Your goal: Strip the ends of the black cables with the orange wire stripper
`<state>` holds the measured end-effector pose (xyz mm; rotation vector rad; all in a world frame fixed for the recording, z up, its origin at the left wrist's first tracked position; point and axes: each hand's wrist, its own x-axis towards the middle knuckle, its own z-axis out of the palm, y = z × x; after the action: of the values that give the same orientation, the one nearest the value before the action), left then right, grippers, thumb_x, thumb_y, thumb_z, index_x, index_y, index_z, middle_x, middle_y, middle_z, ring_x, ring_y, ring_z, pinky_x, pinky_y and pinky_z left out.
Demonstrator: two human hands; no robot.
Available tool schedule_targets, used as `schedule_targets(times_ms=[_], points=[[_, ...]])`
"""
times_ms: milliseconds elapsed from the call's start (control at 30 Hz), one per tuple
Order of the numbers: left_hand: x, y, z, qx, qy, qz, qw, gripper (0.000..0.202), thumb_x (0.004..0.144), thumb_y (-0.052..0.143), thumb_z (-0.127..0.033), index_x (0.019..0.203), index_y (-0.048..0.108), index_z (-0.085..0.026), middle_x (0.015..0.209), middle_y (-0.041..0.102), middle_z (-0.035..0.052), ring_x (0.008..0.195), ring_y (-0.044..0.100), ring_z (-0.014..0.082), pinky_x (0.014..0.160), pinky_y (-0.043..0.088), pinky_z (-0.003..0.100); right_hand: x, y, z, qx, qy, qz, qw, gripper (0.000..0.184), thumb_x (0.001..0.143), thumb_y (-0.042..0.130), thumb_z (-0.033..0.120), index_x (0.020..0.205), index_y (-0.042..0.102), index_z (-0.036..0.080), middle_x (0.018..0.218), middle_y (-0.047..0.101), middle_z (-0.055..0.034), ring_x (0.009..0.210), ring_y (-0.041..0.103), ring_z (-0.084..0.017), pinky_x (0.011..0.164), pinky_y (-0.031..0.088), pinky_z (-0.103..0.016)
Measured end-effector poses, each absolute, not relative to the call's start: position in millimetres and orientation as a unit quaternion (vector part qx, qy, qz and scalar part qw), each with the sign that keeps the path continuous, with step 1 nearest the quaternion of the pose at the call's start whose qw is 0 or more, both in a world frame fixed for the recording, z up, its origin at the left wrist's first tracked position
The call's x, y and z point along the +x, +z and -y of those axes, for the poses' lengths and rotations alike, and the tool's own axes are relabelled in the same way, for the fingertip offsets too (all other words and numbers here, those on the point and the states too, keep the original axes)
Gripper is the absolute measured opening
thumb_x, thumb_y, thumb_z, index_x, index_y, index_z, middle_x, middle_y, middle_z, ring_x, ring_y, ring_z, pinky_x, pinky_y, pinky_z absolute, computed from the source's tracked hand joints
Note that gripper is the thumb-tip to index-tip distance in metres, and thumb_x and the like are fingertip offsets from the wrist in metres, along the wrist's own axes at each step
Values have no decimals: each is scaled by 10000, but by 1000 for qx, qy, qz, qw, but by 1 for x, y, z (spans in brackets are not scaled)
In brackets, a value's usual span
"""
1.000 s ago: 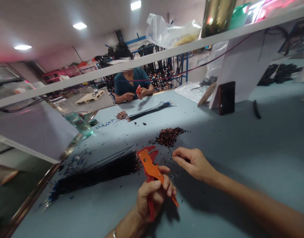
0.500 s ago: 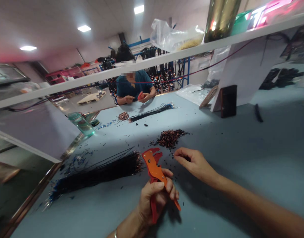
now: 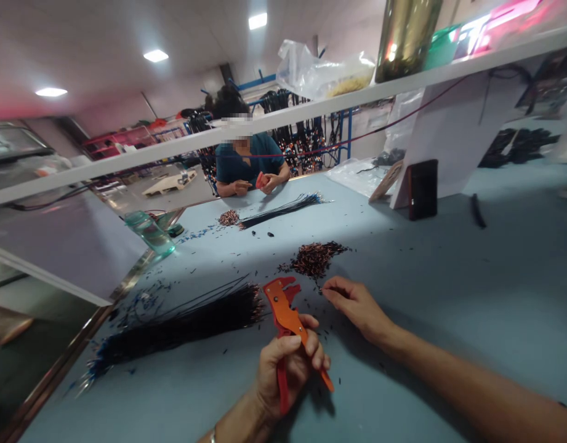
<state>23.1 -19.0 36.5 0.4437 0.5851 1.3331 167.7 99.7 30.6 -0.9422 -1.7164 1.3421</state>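
Observation:
My left hand point(image 3: 287, 369) is closed around the handles of an orange wire stripper point(image 3: 283, 314), whose jaws point up and away from me. My right hand point(image 3: 354, 304) rests on the blue table just right of the jaws, its fingers pinched together on something too small to make out. A thick bundle of black wires point(image 3: 172, 326) lies left of the stripper, its ends near the jaws. A heap of small reddish-brown wire scraps point(image 3: 316, 257) sits just beyond my right hand.
Across the table point(image 3: 449, 289) a person in a blue shirt point(image 3: 246, 163) holds a red tool, with another wire bundle point(image 3: 281, 208) and scrap heap point(image 3: 228, 216) before them. A green bottle point(image 3: 150, 231) lies at the left edge. A dark phone point(image 3: 422, 189) leans against the shelf support.
The view has shifted slightly. My right hand has edged a little toward the scrap heap; my left hand still grips the stripper in the same place.

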Motion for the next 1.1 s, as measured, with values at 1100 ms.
schedule_targets(times_ms=[1100], points=[[28, 39, 23, 282, 553, -265, 737, 344, 714, 701, -231, 1030, 632, -114, 675, 572, -6, 604, 572, 133, 702, 476, 343, 180, 68, -81, -209, 133, 835, 491, 124, 884, 530, 161, 785, 605, 170, 632, 591, 20, 549, 489, -107, 674, 382, -300]])
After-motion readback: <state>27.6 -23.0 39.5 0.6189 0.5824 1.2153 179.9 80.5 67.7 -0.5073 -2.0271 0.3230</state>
